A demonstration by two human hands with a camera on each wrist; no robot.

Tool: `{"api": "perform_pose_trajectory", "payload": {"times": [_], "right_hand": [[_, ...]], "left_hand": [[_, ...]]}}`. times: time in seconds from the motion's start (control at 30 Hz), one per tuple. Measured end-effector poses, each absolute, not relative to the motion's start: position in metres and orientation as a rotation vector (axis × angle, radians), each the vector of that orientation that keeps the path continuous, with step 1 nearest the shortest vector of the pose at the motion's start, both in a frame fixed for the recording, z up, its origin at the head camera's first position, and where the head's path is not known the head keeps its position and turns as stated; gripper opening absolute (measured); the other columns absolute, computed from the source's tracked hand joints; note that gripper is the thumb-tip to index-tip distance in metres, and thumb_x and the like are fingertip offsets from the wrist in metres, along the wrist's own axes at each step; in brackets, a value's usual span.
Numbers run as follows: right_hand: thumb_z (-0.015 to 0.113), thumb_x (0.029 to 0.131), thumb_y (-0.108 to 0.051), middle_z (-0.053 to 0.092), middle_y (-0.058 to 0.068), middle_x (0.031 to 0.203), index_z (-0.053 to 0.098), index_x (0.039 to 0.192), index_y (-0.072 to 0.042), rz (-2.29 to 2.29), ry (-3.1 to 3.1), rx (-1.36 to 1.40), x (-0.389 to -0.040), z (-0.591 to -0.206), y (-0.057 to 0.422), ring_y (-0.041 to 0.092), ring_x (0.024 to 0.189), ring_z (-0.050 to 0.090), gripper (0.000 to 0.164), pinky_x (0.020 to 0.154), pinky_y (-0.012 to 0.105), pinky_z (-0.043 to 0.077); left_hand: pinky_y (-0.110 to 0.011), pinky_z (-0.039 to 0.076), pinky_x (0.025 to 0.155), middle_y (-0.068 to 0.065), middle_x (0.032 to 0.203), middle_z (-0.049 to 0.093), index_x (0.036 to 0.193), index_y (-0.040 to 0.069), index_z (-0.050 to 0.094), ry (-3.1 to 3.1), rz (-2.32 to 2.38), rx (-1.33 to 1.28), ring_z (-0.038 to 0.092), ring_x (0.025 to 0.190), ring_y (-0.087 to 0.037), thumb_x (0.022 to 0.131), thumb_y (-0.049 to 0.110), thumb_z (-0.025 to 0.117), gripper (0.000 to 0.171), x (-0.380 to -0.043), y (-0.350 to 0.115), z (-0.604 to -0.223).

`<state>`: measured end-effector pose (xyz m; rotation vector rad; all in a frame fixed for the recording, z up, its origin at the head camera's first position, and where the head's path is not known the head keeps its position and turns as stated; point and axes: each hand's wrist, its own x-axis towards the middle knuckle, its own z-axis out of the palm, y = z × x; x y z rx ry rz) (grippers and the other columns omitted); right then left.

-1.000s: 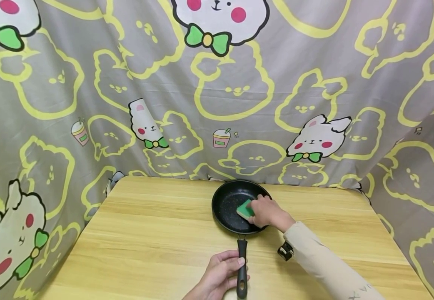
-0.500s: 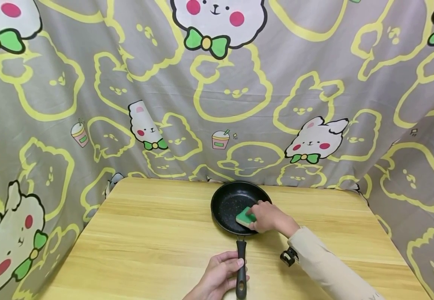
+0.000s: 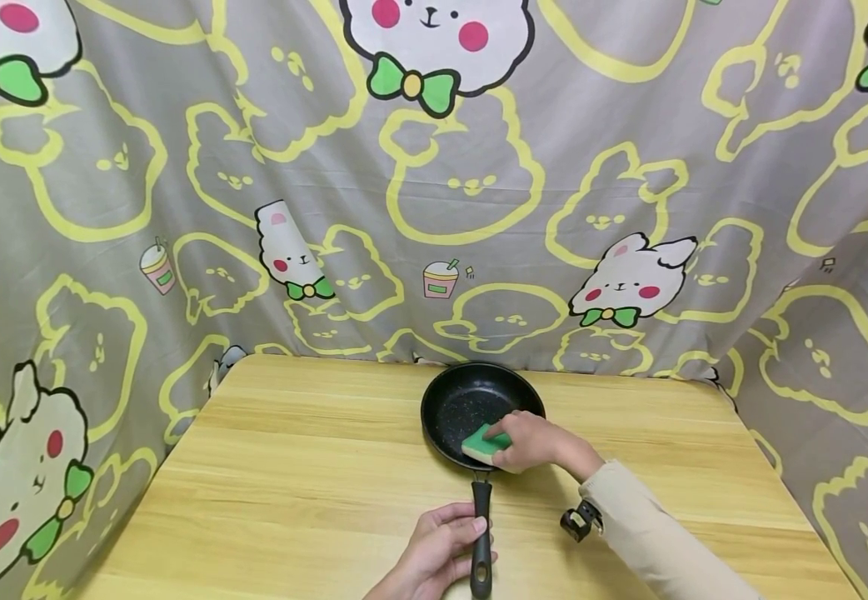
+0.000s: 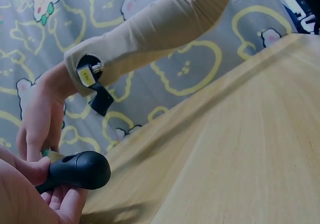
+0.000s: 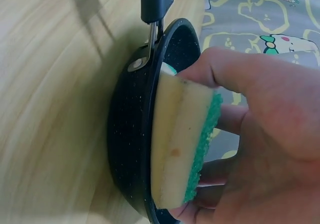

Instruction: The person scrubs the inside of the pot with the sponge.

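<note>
R hand (image 3: 527, 442) pinches sponge (image 3: 481, 443) in pan (image 3: 452, 404), L hand (image 3: 440, 548) curled round handle (image 3: 482, 500); metal stud (image 5: 138, 64) only in R wrist cam.

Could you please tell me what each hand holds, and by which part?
The left hand holds the pan by its handle; the right hand grips the sponge around its palm-side end.

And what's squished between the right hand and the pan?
A sponge, green side toward the right hand, pale side toward the pan; the right wrist view shows it.
</note>
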<state>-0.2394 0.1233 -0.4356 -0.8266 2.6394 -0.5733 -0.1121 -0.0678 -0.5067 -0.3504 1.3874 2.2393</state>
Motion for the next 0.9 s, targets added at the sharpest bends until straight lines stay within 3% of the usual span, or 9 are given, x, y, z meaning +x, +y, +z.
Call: {"api": "perform_pose_trajectory", "payload": {"times": [0.17, 0.67, 0.9], "right_hand": [[0.071, 0.085, -0.016, 0.07, 0.014, 0.118, 0.072, 0.123, 0.0, -0.664, 2.58, -0.902, -0.2406, -0.438, 0.1245, 0.022, 0.089, 0.053, 0.041, 0.075, 0.034, 0.044], [0.068, 0.088, -0.017, 0.07, 0.01, 0.118, 0.073, 0.125, -0.004, -0.835, 2.509, -0.889, -0.2386, -0.4423, 0.1186, 0.018, 0.086, 0.054, 0.039, 0.073, 0.028, 0.043], [0.068, 0.089, -0.019, 0.068, 0.005, 0.1, 0.072, 0.126, -0.004, -0.916, 2.494, -0.842, -0.238, -0.4456, 0.1149, 0.014, 0.071, 0.047, 0.04, 0.062, 0.024, 0.035]], "left_hand": [[-0.049, 0.06, 0.087, -0.011, 0.102, 0.07, 0.124, -0.003, 0.063, 1.389, 2.229, -0.356, 0.069, 0.088, -0.019, 0.094, 0.004, 0.072, 0.032, -0.1126, -0.0673, -0.5069], [-0.047, 0.061, 0.085, -0.011, 0.103, 0.071, 0.124, -0.003, 0.063, 1.414, 2.21, -0.354, 0.07, 0.088, -0.02, 0.095, 0.005, 0.072, 0.032, -0.1145, -0.0692, -0.508], [-0.047, 0.061, 0.085, -0.011, 0.104, 0.071, 0.125, -0.004, 0.063, 1.421, 2.212, -0.335, 0.071, 0.089, -0.02, 0.095, 0.005, 0.072, 0.032, -0.1146, -0.0696, -0.5079]]}}
